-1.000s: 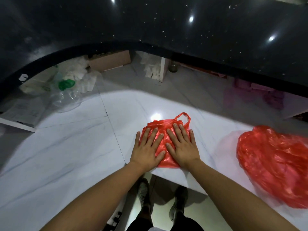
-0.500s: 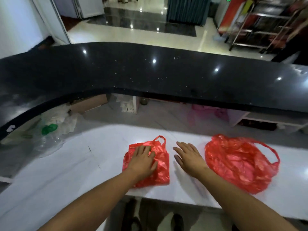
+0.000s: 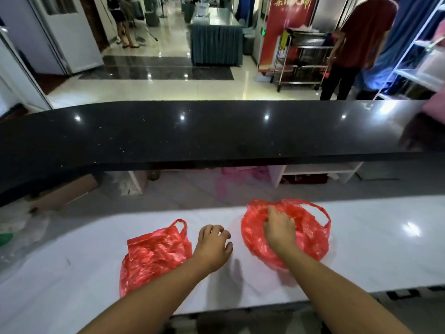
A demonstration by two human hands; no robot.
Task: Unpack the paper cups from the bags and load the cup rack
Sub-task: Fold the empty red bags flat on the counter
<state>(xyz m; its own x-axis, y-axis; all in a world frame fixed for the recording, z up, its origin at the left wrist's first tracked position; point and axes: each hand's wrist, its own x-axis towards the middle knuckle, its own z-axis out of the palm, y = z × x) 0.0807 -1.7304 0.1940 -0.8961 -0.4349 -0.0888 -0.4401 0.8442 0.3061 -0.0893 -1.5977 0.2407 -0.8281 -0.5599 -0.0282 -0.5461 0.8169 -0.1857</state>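
Note:
Two red plastic bags lie on the white marble counter [image 3: 375, 256]. The flattened red bag [image 3: 154, 256] rests at the left, its handle loops pointing away from me. My left hand [image 3: 213, 244] hovers just right of it, fingers curled and holding nothing. The fuller red bag [image 3: 310, 235] sits at the right, its mouth facing up. My right hand [image 3: 279, 227] reaches into that mouth with fingers bent on the plastic. No paper cups or cup rack show.
A raised black counter top [image 3: 192, 133] runs across behind the white surface. Under it are a cardboard box [image 3: 65, 189], pink plastic [image 3: 240, 174] and white shelving [image 3: 317, 172]. Clear plastic and a green lid [image 3: 4, 237] lie far left. A person [image 3: 356, 44] stands beyond by a steel cart.
Both hands left the flattened bag. My right hand moved right onto the fuller bag; my left hand lifted off and shifted right. The camera tilted up, showing the hall.

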